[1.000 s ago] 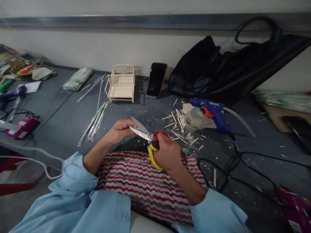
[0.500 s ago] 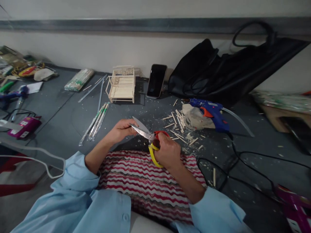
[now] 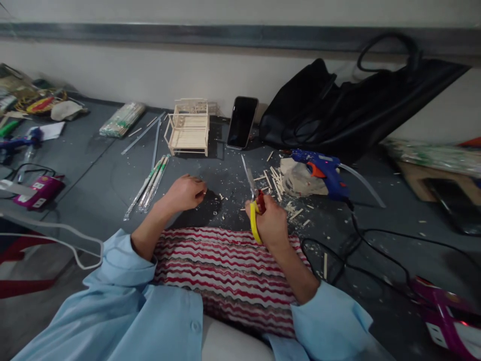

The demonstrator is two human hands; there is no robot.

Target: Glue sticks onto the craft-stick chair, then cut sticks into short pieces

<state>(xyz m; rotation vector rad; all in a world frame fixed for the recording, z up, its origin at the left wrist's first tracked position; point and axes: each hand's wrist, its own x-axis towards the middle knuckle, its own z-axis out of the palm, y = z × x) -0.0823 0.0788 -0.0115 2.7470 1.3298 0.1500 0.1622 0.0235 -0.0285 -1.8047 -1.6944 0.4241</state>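
My right hand (image 3: 273,220) grips scissors (image 3: 254,223) by their red and yellow handles. The blades are together and point away from me over the dark table. To the left, my left hand (image 3: 186,192) hovers low above the tabletop with its fingers curled in; whatever they may hold is hidden. Small pale offcuts lie between the hands. Cut sticks (image 3: 276,181) are heaped just beyond the right hand. Further back stands a little piece of furniture built from thin wooden sticks (image 3: 190,131).
Bagged sticks (image 3: 154,183) lie left of my left hand, and a fuller pack (image 3: 123,120) sits behind. A phone (image 3: 242,123) leans at the back near a black bag (image 3: 311,113). A blue glue gun (image 3: 326,170) trails its cord on the right. Striped cloth (image 3: 225,271) covers my lap.
The scissors have left my left hand and swung upright, their blades closing. My right hand has shifted slightly right. My left fingers have curled in.
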